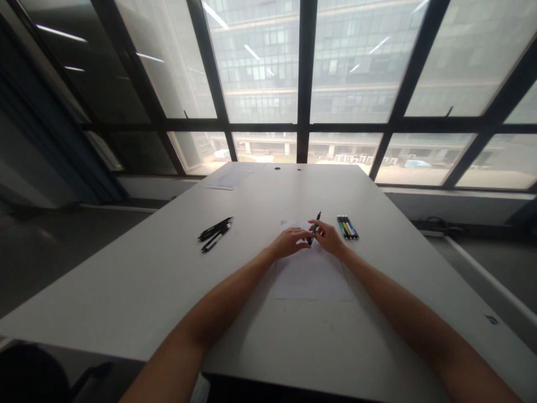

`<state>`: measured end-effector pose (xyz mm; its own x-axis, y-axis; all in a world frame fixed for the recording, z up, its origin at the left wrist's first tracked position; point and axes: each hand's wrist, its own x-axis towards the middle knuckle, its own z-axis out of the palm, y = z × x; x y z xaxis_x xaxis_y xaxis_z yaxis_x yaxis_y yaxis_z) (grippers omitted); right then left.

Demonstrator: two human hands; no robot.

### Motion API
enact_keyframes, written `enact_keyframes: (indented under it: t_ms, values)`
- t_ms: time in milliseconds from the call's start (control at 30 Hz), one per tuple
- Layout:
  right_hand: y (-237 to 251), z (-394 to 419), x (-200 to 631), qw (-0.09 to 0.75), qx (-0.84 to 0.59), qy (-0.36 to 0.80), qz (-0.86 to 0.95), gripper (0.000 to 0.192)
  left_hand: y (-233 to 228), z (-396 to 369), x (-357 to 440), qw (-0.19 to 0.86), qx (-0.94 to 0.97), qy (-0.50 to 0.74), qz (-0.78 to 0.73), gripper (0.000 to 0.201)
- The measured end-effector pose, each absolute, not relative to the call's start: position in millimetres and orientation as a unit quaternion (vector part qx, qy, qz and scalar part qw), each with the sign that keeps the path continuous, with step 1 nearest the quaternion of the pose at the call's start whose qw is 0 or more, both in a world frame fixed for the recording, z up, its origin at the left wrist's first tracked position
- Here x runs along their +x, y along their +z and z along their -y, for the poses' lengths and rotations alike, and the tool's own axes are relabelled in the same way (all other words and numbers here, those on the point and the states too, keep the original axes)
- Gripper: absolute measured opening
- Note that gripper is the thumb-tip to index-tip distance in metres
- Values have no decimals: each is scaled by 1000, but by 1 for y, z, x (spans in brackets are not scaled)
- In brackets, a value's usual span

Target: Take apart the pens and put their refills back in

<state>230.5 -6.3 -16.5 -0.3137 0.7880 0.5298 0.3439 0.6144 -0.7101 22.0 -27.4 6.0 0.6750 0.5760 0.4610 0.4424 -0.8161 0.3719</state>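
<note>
— Fingers of both hands meet on a green pen point(314, 226): the right hand point(329, 237) pinches its barrel, the left hand point(289, 242) touches its lower end, over a white sheet point(310, 277).

— And beyond?

— Four coloured pens point(347, 227) lie just right; black pens point(215, 233) well left; papers point(230, 178) at the table's point(126, 291) far edge.

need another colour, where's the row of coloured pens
In the head view, the row of coloured pens lies on the white table, just right of the right hand and beside the sheet of paper.
</note>
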Motion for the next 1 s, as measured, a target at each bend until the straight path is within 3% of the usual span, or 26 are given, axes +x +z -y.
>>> enact_keyframes:
  t_ms: [300, 700, 1000]
  values:
    - [-9, 22, 220, 390, -348, 205, 827, 42, 8, 28, 20, 68, 894, 315, -311, 24]
    - [-15, 10, 229, 491, -399, 213, 745, 36, 10, 30, 19, 117, 909, 295, -272, 49]
    - [-11, 12, 225, 502, -363, 299, 726, 32, 3, 23, 14, 91, 900, 319, -282, 35]
